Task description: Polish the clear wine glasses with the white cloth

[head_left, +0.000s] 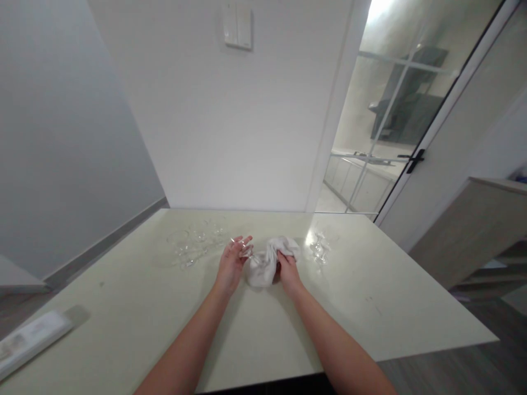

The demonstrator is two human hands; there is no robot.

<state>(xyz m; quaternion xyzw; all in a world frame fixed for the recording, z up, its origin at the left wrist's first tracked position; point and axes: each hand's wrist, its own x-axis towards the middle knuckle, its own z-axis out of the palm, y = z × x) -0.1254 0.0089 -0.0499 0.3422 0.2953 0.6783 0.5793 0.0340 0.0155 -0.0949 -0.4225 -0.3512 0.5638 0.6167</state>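
Observation:
Between my hands, over the table [255, 334], is a clear stemmed glass [246, 250], tilted on its side. My left hand [234, 262] grips one end of it with the fingers curled round. A crumpled white cloth [265, 269] lies against the other end and hides part of it. My right hand [288, 269] is closed on the cloth. To the left stand several clear stemmed glasses [189, 249], hard to tell apart. Another clear glass [319, 249] stands to the right of the cloth.
A white wall with a light switch [237, 26] rises behind the table. At the left front edge lies a white flat box [33, 337]. A glass-paned door with a black handle [415, 161] is at the right, near a wooden shelf unit [473, 230].

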